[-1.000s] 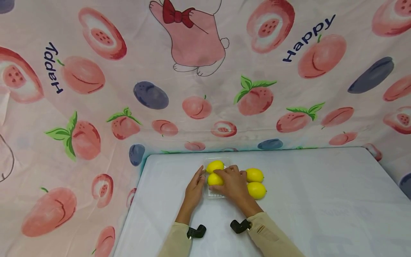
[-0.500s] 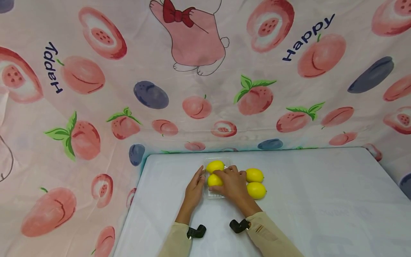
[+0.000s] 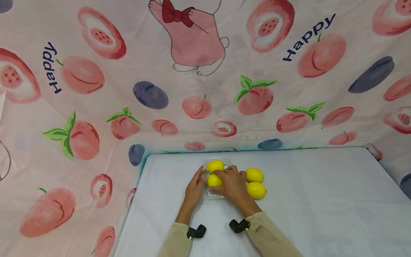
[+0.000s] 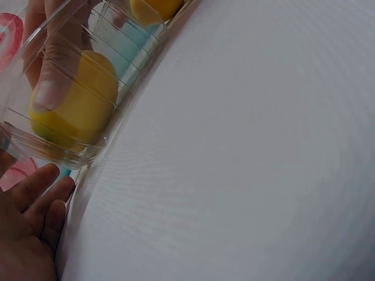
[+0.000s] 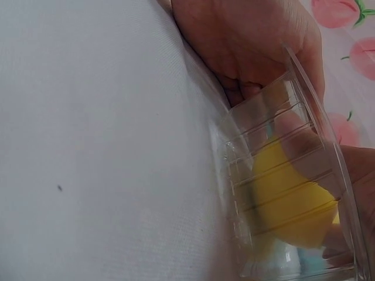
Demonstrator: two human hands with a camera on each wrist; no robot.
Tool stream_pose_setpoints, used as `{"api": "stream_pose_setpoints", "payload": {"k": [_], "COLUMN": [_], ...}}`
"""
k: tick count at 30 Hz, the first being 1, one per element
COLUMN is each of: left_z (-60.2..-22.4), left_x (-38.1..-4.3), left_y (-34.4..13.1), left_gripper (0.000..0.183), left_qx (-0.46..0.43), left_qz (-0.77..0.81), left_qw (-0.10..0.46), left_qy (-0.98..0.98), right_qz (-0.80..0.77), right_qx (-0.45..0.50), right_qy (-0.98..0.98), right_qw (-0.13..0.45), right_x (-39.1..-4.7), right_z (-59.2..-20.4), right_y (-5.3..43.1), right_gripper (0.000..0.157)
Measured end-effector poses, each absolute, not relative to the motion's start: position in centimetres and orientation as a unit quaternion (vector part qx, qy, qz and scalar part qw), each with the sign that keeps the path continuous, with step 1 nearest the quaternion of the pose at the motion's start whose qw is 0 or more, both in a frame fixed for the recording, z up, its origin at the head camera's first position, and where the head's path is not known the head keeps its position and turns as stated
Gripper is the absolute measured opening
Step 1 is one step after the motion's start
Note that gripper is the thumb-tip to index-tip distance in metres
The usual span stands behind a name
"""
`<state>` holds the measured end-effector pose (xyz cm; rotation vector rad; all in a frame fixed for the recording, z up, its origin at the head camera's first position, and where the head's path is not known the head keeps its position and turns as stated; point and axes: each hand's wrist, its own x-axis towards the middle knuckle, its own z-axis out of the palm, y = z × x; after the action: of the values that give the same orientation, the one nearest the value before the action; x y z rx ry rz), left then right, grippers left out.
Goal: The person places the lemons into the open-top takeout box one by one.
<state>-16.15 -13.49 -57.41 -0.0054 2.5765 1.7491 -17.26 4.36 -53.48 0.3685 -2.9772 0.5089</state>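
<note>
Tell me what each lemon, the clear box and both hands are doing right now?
Clear box: open-topped, on the white table.
Far lemon: lying in the box, untouched.
Near lemon: in the box, gripped by the right hand.
Two outside lemons: lying on the table, right of the box.
Left hand: fingers straight against the box's left side.

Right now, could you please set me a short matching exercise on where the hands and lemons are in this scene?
Things:
1. left hand
2. right hand
3. far lemon
4. two outer lemons

Places:
A. on the table, right of the tray
B. at the tray's left edge
C. on the near lemon in the clear tray
D. at the tray's far end

Pairs: 1-B, 2-C, 3-D, 4-A
</note>
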Motion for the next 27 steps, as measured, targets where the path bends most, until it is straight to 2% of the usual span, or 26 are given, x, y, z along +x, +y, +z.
{"api": "stream_pose_setpoints", "payload": {"k": [27], "left_z": [-57.30], "left_x": [-16.07], "left_y": [-13.44], "left_gripper": [0.048], "left_qx": [-0.002], "left_qz": [0.568], "left_qw": [0.013], "left_qy": [0.823], "right_qz": [0.171], "right_qx": [0.139], "right_qy": [-0.974], "right_qw": [0.059], "right_x": [-17.32], "right_z": [-52.89], "right_y": [5.26], "right_gripper": [0.072]}}
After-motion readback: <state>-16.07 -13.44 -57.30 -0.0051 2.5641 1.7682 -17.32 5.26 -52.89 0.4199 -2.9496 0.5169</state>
